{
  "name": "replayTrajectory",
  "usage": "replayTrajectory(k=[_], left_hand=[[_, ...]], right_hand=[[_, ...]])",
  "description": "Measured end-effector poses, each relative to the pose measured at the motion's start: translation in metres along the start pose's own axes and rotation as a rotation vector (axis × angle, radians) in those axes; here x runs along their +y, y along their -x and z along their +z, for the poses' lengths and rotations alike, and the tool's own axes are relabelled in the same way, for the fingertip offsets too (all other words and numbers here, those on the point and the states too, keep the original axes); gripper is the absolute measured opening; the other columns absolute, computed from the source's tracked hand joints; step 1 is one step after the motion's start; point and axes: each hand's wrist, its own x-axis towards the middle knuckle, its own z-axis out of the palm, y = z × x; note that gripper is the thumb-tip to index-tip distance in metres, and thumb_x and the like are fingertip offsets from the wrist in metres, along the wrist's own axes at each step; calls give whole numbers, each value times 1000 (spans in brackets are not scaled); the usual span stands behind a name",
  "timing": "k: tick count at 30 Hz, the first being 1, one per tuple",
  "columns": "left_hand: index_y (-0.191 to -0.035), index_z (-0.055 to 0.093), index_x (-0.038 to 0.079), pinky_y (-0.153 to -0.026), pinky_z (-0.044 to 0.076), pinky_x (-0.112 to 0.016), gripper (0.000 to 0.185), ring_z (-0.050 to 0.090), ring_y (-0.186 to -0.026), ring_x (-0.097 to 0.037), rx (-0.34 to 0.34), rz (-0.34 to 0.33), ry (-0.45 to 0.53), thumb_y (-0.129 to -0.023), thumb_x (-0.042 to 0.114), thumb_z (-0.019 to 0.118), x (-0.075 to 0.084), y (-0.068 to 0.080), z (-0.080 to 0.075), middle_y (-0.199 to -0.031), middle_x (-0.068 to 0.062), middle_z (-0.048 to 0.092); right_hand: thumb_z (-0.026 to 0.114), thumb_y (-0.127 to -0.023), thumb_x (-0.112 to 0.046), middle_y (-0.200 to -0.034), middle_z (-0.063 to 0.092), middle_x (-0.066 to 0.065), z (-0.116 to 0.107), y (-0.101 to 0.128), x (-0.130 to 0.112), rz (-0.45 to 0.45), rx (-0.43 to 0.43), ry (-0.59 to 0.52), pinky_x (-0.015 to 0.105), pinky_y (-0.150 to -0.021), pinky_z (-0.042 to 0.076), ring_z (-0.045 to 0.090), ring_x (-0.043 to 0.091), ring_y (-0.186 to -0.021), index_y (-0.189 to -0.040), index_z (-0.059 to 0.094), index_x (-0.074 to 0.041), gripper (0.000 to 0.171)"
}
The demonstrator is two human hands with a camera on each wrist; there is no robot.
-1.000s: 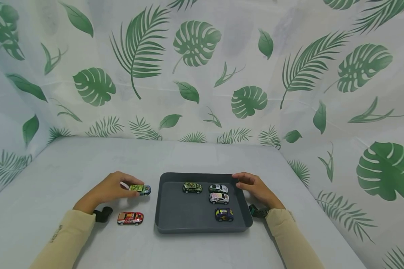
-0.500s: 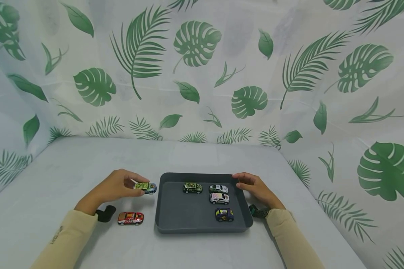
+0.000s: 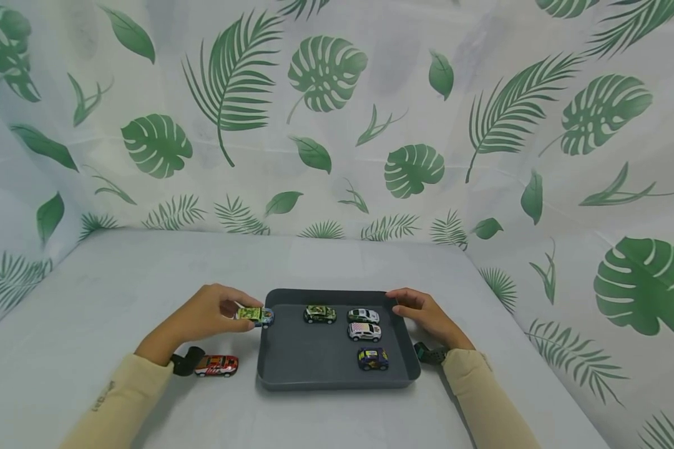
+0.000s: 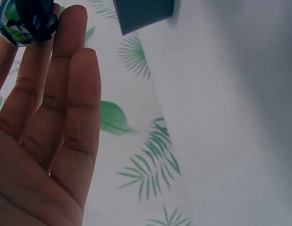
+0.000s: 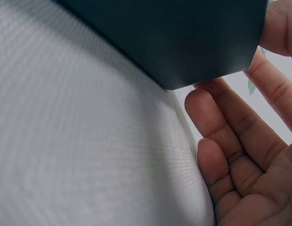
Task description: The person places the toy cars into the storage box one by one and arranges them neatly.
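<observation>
My left hand (image 3: 202,315) pinches a green-and-blue toy car (image 3: 254,315) between thumb and fingers, just above the left rim of the grey tray (image 3: 309,362). In the left wrist view, part of the toy car (image 4: 26,21) shows at the fingertips. My right hand (image 3: 427,315) holds the tray's far right corner, thumb over the rim. In the right wrist view its fingers (image 5: 240,117) lie against the outside of the tray (image 5: 183,42). Inside the tray stand a camouflage toy car (image 3: 320,313), two white toy cars (image 3: 364,331) and a purple one (image 3: 373,358).
A red toy car (image 3: 218,366) sits on the white tabletop (image 3: 213,418) left of the tray, partly behind the black camera (image 3: 188,361) on my left wrist. Leaf-printed cloth (image 3: 337,206) stands behind the table and along its sides.
My left hand has carried the green-and-blue toy car rightward, from beside the tray to over its left rim. The right hand and the tray have stayed in place.
</observation>
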Motion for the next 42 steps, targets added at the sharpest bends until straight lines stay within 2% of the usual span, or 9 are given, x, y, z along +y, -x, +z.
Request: replayTrajectory(k=[6, 11, 16, 18, 23, 28, 34, 42], left_hand=[[-122, 83, 9, -92, 62, -45, 33, 75, -102, -20, -16, 3, -15, -93, 23, 87, 9, -4, 7, -125, -10, 78], [-123, 82, 9, -91, 61, -43, 32, 74, -109, -25, -28, 21, -29, -94, 22, 86, 14, -8, 11, -125, -9, 78], [-124, 81, 7, -89, 62, -39, 33, 74, -107, -25, -39, 27, -6, -94, 21, 86, 16, -12, 14, -124, -10, 78], [-123, 82, 6, -88, 62, -37, 33, 74, -106, -24, -40, 27, 7, -94, 21, 86, 17, -14, 16, -123, -9, 79], [-123, 82, 7, -86, 61, -30, 33, 71, -106, -23, -46, 36, 31, -93, 21, 87, 20, -21, 22, -122, -6, 79], [-121, 82, 7, -85, 61, -29, 32, 69, -103, -18, -49, 46, 36, -92, 20, 88, 24, -28, 28, -119, -4, 80], [-120, 83, 10, -81, 60, -33, 32, 68, -95, -14, -69, 18, 43, -91, 21, 89, 30, -37, 33, -112, 1, 80], [-122, 82, 9, -85, 62, -36, 33, 75, -96, -15, -93, -12, 46, -91, 19, 88, 38, -46, 38, -115, -2, 79]], right_hand=[[69, -105, -12, -143, 64, 26, -1, 1, 1, -11, -3, 10, 46, -114, 43, 63, 29, -128, -141, 64, 6, 40], [69, -105, -12, -143, 64, 26, -1, 1, 0, -9, 0, 10, 51, -115, 42, 63, 28, -128, -141, 64, 6, 41], [70, -105, -11, -143, 64, 26, 0, 1, -1, -2, 5, 6, 59, -117, 40, 63, 29, -128, -141, 64, 6, 40], [69, -105, -11, -143, 64, 26, 0, 1, 0, -5, 4, 6, 58, -117, 40, 63, 29, -128, -141, 64, 7, 40], [69, -105, -11, -143, 65, 26, -1, 1, 0, -7, 1, 2, 46, -113, 44, 64, 24, -126, -141, 64, 7, 40], [69, -105, -11, -143, 65, 26, 0, 2, -2, 7, 1, -8, 40, -111, 44, 64, 21, -123, -140, 64, 6, 40], [69, -105, -11, -142, 65, 25, 1, 1, -3, 4, 3, -7, 40, -111, 45, 65, 20, -123, -140, 64, 7, 40], [69, -105, -10, -143, 65, 26, 2, 2, -6, 6, 3, -12, 49, -115, 43, 64, 26, -126, -141, 64, 7, 40]])
